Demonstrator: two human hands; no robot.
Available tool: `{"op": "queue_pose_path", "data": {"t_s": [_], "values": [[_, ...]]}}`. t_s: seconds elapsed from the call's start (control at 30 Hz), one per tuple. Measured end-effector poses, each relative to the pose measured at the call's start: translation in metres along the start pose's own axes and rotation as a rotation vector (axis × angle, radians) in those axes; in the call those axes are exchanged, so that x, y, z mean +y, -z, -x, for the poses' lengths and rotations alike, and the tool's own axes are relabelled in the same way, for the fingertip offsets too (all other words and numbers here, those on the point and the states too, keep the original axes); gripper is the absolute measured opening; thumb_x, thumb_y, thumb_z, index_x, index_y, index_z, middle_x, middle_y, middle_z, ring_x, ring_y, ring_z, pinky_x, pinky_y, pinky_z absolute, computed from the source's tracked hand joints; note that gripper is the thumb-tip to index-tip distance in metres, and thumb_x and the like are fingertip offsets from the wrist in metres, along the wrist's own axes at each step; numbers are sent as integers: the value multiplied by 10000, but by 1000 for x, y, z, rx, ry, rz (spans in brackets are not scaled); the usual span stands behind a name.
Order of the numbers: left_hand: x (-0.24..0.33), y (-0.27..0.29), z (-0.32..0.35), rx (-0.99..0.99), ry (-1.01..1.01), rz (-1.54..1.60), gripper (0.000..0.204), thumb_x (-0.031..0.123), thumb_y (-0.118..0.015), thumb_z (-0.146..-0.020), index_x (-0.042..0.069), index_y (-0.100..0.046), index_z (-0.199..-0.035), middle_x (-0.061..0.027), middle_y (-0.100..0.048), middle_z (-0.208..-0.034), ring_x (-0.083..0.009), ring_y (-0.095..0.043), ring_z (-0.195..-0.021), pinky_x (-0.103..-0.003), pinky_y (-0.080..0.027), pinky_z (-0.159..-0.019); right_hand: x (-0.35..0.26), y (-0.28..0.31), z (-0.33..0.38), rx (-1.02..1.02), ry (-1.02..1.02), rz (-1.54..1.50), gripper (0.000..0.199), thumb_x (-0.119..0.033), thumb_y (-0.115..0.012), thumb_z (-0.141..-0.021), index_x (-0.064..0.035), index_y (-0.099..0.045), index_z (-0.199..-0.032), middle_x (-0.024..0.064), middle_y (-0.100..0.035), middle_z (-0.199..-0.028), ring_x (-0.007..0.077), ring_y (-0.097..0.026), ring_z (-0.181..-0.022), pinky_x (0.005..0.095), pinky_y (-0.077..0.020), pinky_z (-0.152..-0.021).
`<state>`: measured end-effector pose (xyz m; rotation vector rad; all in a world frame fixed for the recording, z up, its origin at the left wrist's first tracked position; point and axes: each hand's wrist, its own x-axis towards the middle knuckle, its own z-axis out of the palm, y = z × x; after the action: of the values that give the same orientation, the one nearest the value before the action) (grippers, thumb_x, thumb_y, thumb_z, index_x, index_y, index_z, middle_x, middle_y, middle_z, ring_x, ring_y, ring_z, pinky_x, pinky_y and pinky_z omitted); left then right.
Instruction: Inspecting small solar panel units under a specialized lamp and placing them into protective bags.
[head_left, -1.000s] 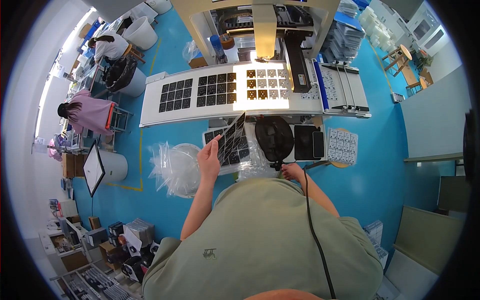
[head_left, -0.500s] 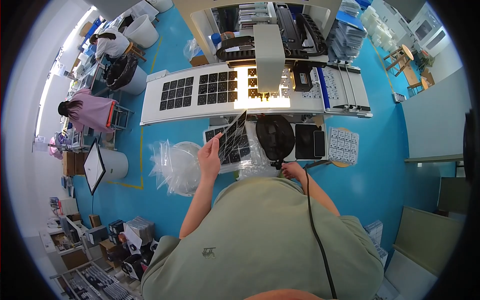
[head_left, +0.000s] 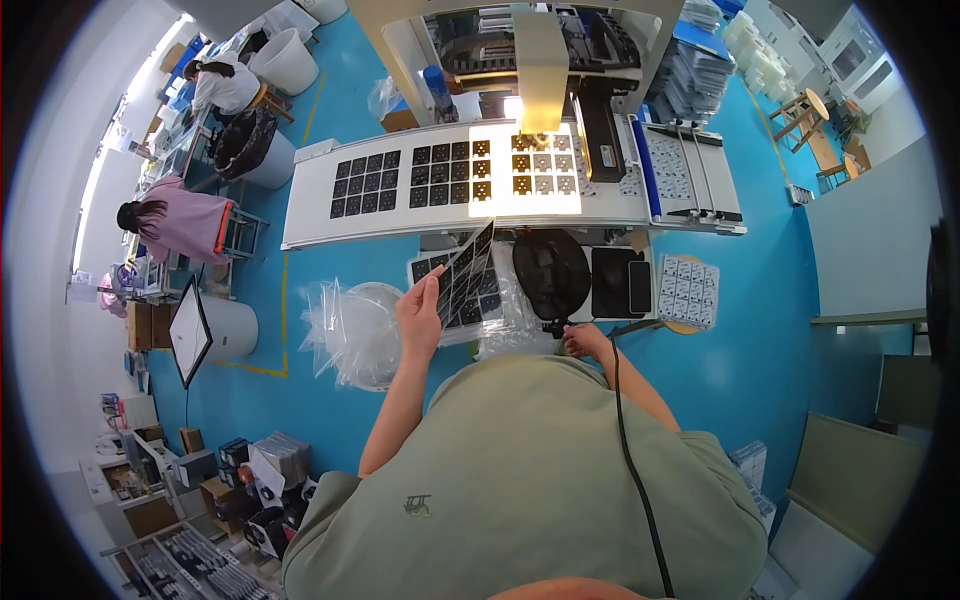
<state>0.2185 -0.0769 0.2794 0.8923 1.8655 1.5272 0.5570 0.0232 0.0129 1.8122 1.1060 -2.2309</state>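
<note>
My left hand [head_left: 420,312] is closed on the edge of a thin sheet of black square pieces [head_left: 468,268], tilted up over the bench. Beneath it lie more flat sheets of black squares [head_left: 425,268], partly covered by clear plastic. My right hand [head_left: 588,341] has its fingers curled together at the lower neck of a glossy black oval object [head_left: 551,278]; what is inside the fingers is hidden. From beside that hand a black cable [head_left: 628,440] runs down over my shirt.
Ahead stands a machine with a lit white conveyor [head_left: 400,225] carrying black square panels, under a moving head [head_left: 541,80]. A clear plastic bag [head_left: 345,335] covers a round bin at left. A phone [head_left: 638,288] and a part tray [head_left: 688,292] lie at right. Two people sit far left.
The machine head has drawn back and slightly right, and the panels on the conveyor have shifted to the right. Both my hands have stayed in place.
</note>
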Motion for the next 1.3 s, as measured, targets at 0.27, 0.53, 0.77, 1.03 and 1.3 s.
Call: {"op": "queue_pose_path", "data": {"t_s": [0.27, 0.53, 0.77, 1.03, 1.3], "values": [[-6, 0, 2, 2, 7, -107, 301, 197, -572, -1044, -15, -702, -1212, -66, -743, -1106, -87, -634, -998, -238, -488, -888, 4, 2, -3, 8, -15, 22, 352, -380, -611, -983, -35, -659, -1033, 76, -664, -797, 193, -654, -676, 337, -537, -596], [-9, 0, 2, -3, 43, -64, 293, 191, -571, -1042, -12, -706, -1205, -82, -751, -1092, -104, -646, -981, -251, -493, -885, 0, 2, -1, 17, -34, 33, 367, -382, -604, -994, -23, -658, -1046, 84, -665, -805, 200, -651, -677, 337, -532, -593], [-3, -1, 3, -19, 16, -115, 276, 168, -569, -1036, -20, -716, -1174, -81, -753, -1068, -101, -646, -955, -255, -502, -864, -4, 2, 0, -16, -26, -4, 342, -374, -612, -1000, -35, -650, -983, 63, -649, -794, 171, -629, -665, 323, -521, -614], [-3, 9, -6, 24, 1, -105, 253, 149, -570, -1028, -21, -731, -1123, -52, -750, -963, -83, -635, -851, -243, -505, -778, -2, 4, -7, -10, -44, 29, 358, -376, -584, -1007, -26, -642, -1050, 78, -646, -796, 189, -635, -684, 322, -505, -591], [-6, 51, -2, 283, 29, -116, 258, 145, -570, -1023, -39, -736, -1093, -18, -707, -893, -71, -591, -804, -238, -482, -733, -12, 11, -7, -90, -45, 98, 351, -370, -588, -1004, -23, -637, -1007, 77, -654, -794, 190, -641, -686, 323, -509, -592]]}}
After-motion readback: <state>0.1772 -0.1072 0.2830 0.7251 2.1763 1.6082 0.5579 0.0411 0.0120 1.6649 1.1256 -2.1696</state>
